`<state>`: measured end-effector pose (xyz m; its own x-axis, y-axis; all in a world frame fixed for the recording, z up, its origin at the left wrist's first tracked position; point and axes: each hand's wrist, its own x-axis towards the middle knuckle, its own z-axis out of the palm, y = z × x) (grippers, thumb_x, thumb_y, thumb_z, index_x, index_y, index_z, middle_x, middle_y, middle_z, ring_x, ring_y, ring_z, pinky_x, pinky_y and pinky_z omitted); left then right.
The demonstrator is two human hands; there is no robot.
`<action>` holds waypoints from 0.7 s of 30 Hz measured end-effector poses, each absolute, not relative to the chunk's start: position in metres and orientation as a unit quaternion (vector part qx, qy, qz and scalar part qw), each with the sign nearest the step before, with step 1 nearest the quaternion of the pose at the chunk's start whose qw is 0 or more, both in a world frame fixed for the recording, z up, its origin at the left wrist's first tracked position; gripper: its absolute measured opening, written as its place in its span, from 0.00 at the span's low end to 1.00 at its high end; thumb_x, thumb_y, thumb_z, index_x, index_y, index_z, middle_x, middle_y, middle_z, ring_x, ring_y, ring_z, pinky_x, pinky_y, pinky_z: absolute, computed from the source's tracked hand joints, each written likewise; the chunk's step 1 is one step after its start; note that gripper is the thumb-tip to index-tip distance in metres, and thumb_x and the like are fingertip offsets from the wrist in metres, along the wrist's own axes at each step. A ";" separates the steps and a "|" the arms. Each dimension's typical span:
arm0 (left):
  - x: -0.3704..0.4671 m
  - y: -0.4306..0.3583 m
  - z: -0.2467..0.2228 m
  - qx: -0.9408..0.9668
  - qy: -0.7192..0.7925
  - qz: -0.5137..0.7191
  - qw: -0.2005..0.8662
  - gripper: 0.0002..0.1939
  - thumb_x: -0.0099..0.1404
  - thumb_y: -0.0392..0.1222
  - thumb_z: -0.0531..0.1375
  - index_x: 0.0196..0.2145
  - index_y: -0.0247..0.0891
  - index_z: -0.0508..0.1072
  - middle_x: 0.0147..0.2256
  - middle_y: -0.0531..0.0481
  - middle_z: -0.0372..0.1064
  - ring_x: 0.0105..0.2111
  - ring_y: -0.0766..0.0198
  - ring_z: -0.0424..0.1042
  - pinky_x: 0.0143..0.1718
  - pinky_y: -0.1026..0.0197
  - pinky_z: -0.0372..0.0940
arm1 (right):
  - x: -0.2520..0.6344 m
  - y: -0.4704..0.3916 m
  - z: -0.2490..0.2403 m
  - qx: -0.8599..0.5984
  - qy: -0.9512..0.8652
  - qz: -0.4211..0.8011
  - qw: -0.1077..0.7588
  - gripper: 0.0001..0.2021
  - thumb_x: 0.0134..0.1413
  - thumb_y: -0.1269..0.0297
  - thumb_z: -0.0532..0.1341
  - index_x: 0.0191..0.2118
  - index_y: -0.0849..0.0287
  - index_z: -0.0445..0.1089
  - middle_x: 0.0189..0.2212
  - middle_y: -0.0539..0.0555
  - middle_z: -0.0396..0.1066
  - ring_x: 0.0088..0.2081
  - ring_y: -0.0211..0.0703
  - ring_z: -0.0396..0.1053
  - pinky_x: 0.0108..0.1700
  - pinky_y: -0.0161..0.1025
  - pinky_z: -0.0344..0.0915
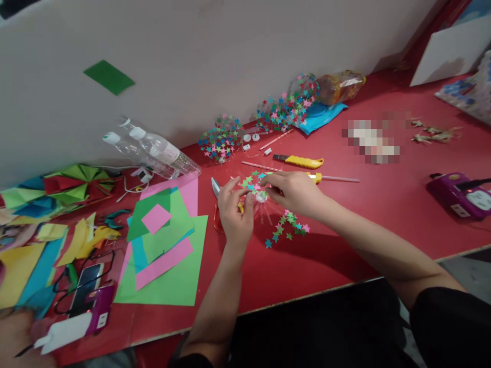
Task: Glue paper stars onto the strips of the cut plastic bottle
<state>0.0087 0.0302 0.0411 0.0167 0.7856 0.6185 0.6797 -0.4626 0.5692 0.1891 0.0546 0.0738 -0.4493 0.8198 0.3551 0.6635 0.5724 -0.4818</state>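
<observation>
Between my hands lies a clear plastic piece (262, 198) with thin strips fanning out and small coloured stars (251, 180) on its far side. My left hand (236, 209) curls its fingers and thumb around the left side of this piece. My right hand (293, 191) has its fingertips pinched together over the stars; what they hold is hidden. Partly behind my left hand are scissors (216, 188), blades pointing away. Green, blue and pink stars (287, 225) lie in front of my right hand. Beyond it rest a yellow cutter knife (301, 162) and a yellow-handled rod (341, 179).
Star-covered clear balls (221, 138) and plastic bottles (153, 148) line the wall. Coloured paper sheets (199, 245) cover the table at left, beside a phone (87, 286) and purple power socket (102, 309). Another person's hand (17, 332) is at lower left. A second purple socket (456, 194) stands right.
</observation>
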 end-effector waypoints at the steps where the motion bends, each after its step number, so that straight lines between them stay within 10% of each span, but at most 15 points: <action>1: 0.008 0.030 0.043 0.700 0.519 0.486 0.068 0.05 0.67 0.41 0.57 0.38 0.39 0.72 0.51 0.44 0.69 0.54 0.57 0.67 0.57 0.46 0.60 | 0.191 0.055 0.074 -0.409 -0.859 0.116 0.287 0.11 0.60 0.69 0.53 0.43 0.60 0.71 0.35 0.54 0.72 0.36 0.40 0.67 0.35 0.37 0.55; 21: 0.005 0.029 0.048 0.606 0.522 0.576 0.171 0.03 0.62 0.38 0.62 0.32 0.39 0.69 0.46 0.46 0.70 0.51 0.58 0.69 0.53 0.53 0.63 | 0.185 0.063 0.062 -0.309 -0.928 -0.076 0.192 0.16 0.67 0.69 0.49 0.32 0.62 0.71 0.32 0.55 0.66 0.37 0.43 0.57 0.40 0.42 0.49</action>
<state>0.0052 0.0293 0.0479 -0.2084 0.8288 0.5193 0.4359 -0.3966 0.8079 0.1851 0.0632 0.0618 -0.7345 0.5451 0.4041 0.6035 0.7971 0.0217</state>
